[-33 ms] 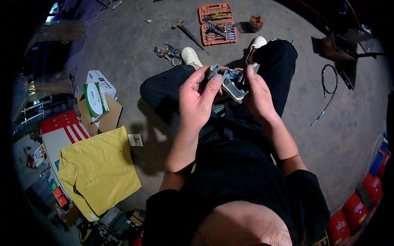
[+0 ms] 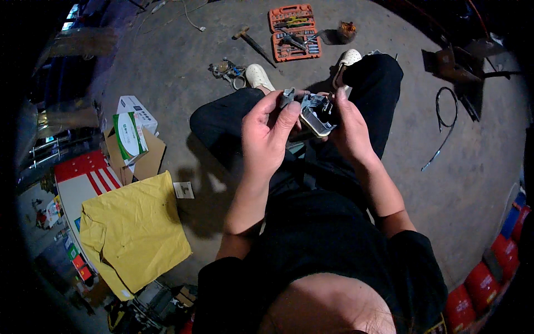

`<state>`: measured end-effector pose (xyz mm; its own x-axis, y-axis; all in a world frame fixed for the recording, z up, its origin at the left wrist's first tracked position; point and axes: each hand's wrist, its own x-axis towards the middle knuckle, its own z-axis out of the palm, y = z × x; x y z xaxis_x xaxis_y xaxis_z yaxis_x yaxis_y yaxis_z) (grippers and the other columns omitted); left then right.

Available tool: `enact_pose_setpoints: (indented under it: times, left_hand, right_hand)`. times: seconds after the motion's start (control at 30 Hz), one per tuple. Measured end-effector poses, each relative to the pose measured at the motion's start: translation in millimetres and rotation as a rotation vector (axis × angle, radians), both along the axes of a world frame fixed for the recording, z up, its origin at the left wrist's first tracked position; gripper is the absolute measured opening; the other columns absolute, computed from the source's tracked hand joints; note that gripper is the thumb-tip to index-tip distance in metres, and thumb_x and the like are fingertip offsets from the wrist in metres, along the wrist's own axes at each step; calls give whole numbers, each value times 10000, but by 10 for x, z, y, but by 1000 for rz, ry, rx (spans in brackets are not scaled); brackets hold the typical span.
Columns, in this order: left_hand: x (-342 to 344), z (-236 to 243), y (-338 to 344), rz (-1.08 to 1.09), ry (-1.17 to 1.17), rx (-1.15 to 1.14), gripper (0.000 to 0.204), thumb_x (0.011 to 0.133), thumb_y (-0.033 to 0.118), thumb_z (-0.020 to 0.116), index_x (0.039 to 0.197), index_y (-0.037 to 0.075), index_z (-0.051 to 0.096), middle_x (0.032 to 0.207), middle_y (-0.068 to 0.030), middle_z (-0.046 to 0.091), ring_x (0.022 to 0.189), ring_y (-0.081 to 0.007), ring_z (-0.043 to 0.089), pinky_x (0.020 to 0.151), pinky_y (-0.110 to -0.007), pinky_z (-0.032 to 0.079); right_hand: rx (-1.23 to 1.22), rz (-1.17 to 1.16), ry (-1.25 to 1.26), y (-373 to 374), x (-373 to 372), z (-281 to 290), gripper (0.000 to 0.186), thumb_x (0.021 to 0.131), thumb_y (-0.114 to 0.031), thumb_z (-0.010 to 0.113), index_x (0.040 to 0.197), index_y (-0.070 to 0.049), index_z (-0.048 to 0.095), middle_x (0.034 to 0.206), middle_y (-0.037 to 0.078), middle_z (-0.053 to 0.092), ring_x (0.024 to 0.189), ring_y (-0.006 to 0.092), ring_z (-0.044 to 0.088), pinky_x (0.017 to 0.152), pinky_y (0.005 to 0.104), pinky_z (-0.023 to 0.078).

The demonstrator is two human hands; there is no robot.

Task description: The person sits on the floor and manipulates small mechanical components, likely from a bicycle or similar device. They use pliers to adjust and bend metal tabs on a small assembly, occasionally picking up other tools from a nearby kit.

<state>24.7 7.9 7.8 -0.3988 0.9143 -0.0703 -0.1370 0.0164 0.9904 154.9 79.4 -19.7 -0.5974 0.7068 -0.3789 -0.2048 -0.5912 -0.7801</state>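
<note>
In the head view my left hand [image 2: 267, 133] is closed on a small grey bracket-like piece [image 2: 287, 96], thumb pressed against it, at the left side of a larger grey part [image 2: 318, 122]. That part looks like an open metal housing with a pale lower rim and a dark inside. My right hand [image 2: 351, 131] grips it from the right, thumb upright along its side; most of its fingers are hidden underneath. Both hands are above my crossed legs, between the white clogs [image 2: 259, 75].
An orange tool case [image 2: 295, 53], hammer [image 2: 253, 44], metal fittings [image 2: 222, 69] and jar [image 2: 346, 34] lie ahead. Cartons [image 2: 136, 111] and a yellow cloth [image 2: 133, 234] are left. Right are a black cable [image 2: 448, 125], dark metal stand [image 2: 461, 78] and red drums [image 2: 481, 284].
</note>
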Motion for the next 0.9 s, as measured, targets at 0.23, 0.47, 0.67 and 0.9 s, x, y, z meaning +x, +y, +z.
enact_pose_setpoints:
  times: [0.23, 0.47, 0.67, 0.9]
  left_hand:
    - [47, 58, -32, 132, -19, 79, 250, 889, 147, 617, 1050, -45, 614, 841, -10, 600, 708, -53, 516, 639, -185, 424]
    - [55, 144, -55, 165, 104, 104, 194, 866, 85, 621, 1007, -48, 605, 876, -22, 593, 727, -56, 533, 642, -188, 443]
    - [52, 197, -75, 110, 134, 100, 206, 834, 49, 620, 1018, -42, 619, 912, -42, 596, 762, -71, 550, 641, -199, 460]
    - [1, 166, -82, 114, 661, 194, 332, 736, 32, 692, 1065, 17, 657, 918, -93, 594, 794, -168, 590, 690, -265, 482]
  right_hand:
    - [91, 76, 118, -11, 46, 39, 489, 988, -411, 338, 1043, 16, 570, 765, 23, 568, 642, 82, 492, 558, 227, 407]
    - [670, 49, 31, 26, 65, -77, 211, 902, -203, 559, 950, 2, 560, 733, 26, 540, 650, 82, 487, 575, 250, 417]
    - [996, 49, -85, 73, 95, -35, 163, 860, -137, 598, 926, 11, 571, 756, 79, 580, 687, 119, 546, 612, 275, 446]
    - [322, 11, 102, 40, 75, 42, 259, 826, -175, 679, 980, 21, 607, 835, 24, 625, 747, 78, 569, 668, 216, 465]
